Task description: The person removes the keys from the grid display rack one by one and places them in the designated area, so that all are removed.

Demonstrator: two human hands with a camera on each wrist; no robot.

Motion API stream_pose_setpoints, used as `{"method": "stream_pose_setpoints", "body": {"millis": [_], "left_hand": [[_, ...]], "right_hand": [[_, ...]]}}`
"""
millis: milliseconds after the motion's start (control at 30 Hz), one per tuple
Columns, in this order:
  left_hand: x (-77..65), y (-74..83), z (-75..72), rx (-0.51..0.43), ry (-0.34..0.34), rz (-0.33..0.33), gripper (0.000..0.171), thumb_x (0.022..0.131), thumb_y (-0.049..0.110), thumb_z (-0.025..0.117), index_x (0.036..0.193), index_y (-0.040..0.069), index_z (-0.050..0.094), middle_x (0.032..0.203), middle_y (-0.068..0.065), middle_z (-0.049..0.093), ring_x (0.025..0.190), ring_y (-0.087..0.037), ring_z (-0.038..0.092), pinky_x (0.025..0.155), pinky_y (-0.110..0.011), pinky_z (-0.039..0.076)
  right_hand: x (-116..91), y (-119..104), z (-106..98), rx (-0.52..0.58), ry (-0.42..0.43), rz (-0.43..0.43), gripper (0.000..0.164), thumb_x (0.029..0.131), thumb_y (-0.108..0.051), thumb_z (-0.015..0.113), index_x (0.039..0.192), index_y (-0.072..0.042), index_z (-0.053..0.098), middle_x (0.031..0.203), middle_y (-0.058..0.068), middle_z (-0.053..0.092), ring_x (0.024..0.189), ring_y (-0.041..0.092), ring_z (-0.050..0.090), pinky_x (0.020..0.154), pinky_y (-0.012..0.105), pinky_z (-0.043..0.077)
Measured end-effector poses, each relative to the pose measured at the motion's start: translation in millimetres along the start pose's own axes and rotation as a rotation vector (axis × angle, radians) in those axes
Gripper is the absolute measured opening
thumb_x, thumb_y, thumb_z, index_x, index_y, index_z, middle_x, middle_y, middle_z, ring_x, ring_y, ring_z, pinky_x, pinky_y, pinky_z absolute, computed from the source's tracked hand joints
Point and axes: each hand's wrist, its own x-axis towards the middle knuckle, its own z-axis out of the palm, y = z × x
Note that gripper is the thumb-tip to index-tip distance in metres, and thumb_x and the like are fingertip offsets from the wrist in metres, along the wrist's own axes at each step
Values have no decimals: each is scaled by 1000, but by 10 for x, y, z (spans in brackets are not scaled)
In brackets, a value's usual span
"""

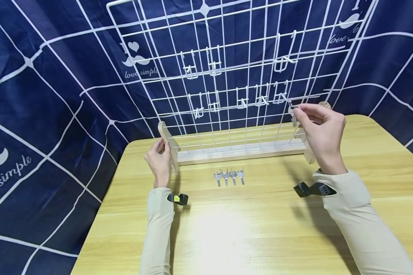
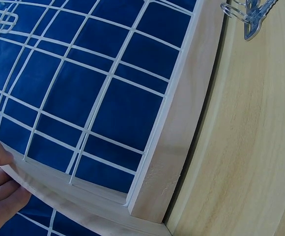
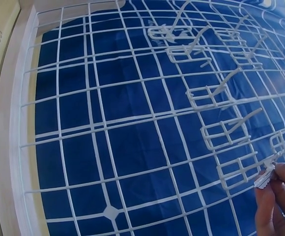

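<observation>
My right hand (image 1: pixel 321 128) pinches a silver key (image 3: pixel 264 179) between thumb and fingers. In the head view this key sits at the tip of a white wire hook (image 1: pixel 280 98), the rightmost in the lower row on a white wire grid (image 1: pixel 228 114). The fingertips partly cover the key's head. My left hand (image 1: pixel 159 158) holds the left wooden side piece (image 1: pixel 166 135) of the grid's stand, thumb on one face and fingers on the other, as the left wrist view shows. Several silver keys with rings (image 1: pixel 233 175) lie in a row on the table before the stand.
More white hooks (image 1: pixel 215 68) hang in two rows on the grid. A wooden crossbar (image 1: pixel 241 152) runs along the stand's base on the wood-grain table (image 1: pixel 206 229). Dark blue cloth (image 1: pixel 55 114) with white lines surrounds the table at the back and sides.
</observation>
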Motion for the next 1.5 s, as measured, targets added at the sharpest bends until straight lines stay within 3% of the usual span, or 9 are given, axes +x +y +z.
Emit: {"method": "stream_pose_setpoints", "body": {"millis": [167,467,733,900,1100,1333,1433,1500], "left_hand": [[3,5,2,2,0,3,22,85,0,67,106,-6,71,96,-21,71,85,-29,72,74,-36,59],[-1,5,1,-3,3,6,22,85,0,67,105,-7,71,96,-22,70,85,-30,71,75,-38,59],[1,-2,6,-1,0,8,21,85,0,67,105,-7,71,96,-21,71,85,-30,72,75,-38,59],[4,2,7,-5,-2,0,21,86,0,67,105,-6,71,96,-21,71,85,-29,72,75,-37,59],[3,3,2,-8,0,-9,21,85,0,67,106,-6,72,96,-21,71,85,-29,72,76,-37,59],[5,12,-1,-3,3,-2,21,86,1,67,106,-5,72,97,-20,71,86,-30,71,75,-36,59],[5,8,-1,-4,0,0,21,86,1,67,105,-5,72,96,-20,71,85,-30,71,75,-35,59],[4,3,-2,-7,-1,-2,21,86,0,67,106,-6,72,97,-20,71,86,-29,71,75,-35,59]], "right_hand": [[-9,-18,-17,51,0,0,19,83,-5,74,98,7,73,80,-11,71,63,3,65,61,11,52],[-17,-100,-50,290,-11,-4,17,81,3,73,96,12,70,82,-1,73,65,10,66,58,14,53],[-92,-52,-53,413,-61,58,16,79,8,73,93,12,70,81,5,73,62,12,67,57,18,56],[-148,30,-62,360,-144,131,10,82,5,72,92,5,71,78,0,73,60,8,67,58,17,56],[-210,132,-50,188,-207,184,7,85,-2,71,91,-6,71,73,-9,71,57,3,61,53,12,49],[-267,279,-7,45,-314,251,10,88,-6,68,91,-15,69,74,-20,69,65,-5,60,50,11,44],[-324,360,13,-55,-383,277,7,89,-13,68,96,-10,67,76,-25,68,68,-6,60,53,13,45],[-372,425,25,-139,-434,278,14,90,-16,68,98,-4,67,78,-24,68,69,-7,60,56,13,46]]}}
